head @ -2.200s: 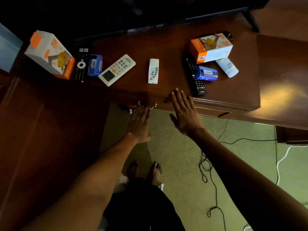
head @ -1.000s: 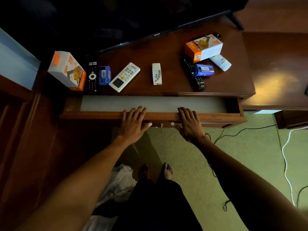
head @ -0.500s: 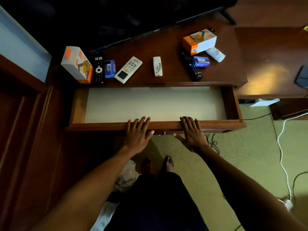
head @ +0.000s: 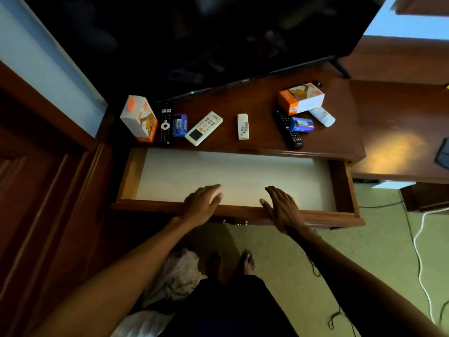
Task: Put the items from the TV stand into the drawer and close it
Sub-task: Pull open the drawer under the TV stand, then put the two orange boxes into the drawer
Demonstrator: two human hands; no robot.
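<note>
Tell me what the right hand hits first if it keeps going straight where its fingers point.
Likely the small white remote on the stand top; the right hand points over the empty drawer toward it, though height is unclear.

Both hands, left [head: 202, 205] and right [head: 281, 207], hover with fingers spread above the front rail of the pulled-out drawer [head: 131, 176]; remotes and boxes lie on the bench [head: 262, 100].
</note>
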